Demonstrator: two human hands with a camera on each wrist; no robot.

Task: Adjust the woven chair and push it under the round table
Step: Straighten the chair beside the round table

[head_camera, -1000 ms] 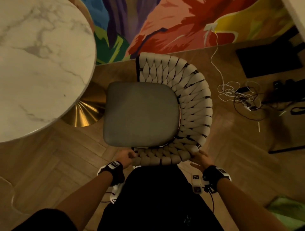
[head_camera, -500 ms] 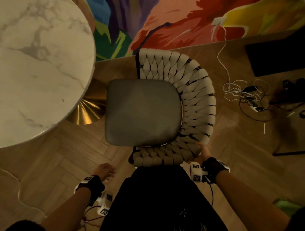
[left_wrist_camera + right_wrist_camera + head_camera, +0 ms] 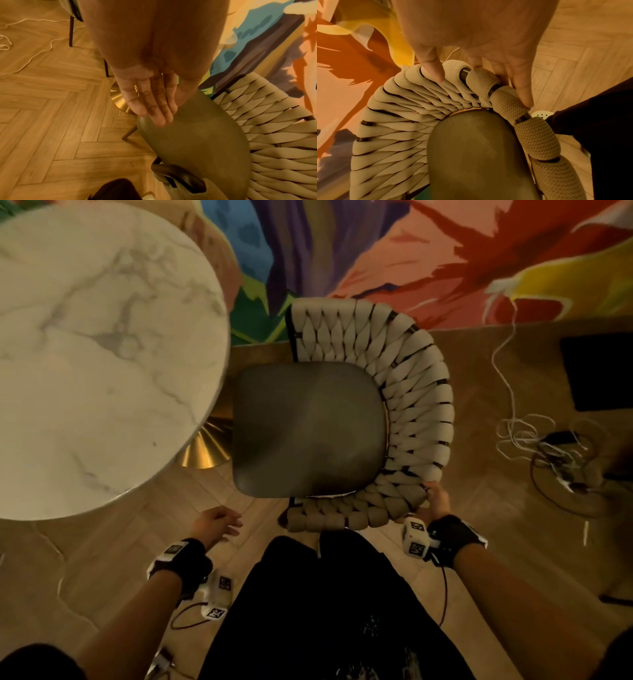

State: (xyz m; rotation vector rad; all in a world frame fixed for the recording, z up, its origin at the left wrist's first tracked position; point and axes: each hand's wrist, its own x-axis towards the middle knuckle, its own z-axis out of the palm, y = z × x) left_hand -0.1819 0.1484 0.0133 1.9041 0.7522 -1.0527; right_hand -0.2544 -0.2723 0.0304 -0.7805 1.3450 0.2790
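The woven chair [image 3: 418,412] has a grey seat cushion [image 3: 308,429] and a beige strap back curving round its right side. It stands just right of the round marble table [image 3: 85,354], with the seat's left edge close to the table's rim. My right hand [image 3: 435,501] grips the chair's near right rim. The right wrist view shows the right hand [image 3: 483,92] with its thumb inside the rim and its fingers [image 3: 522,92] outside. My left hand [image 3: 222,522] is free, left of the chair. In the left wrist view the left hand [image 3: 154,115] has straight fingers above the seat's corner [image 3: 197,142].
The table's gold base [image 3: 205,450] sits on the herringbone wood floor beside the seat. A painted wall [image 3: 376,251] stands right behind the chair. Tangled cables [image 3: 548,446] and a black mat [image 3: 599,371] lie to the right. Another chair's leg [image 3: 71,31] shows in the left wrist view.
My left hand let go of the chair's near rim, swung out left, then came partway back. The right hand kept its grip. The seat now sits closer to the table's edge.
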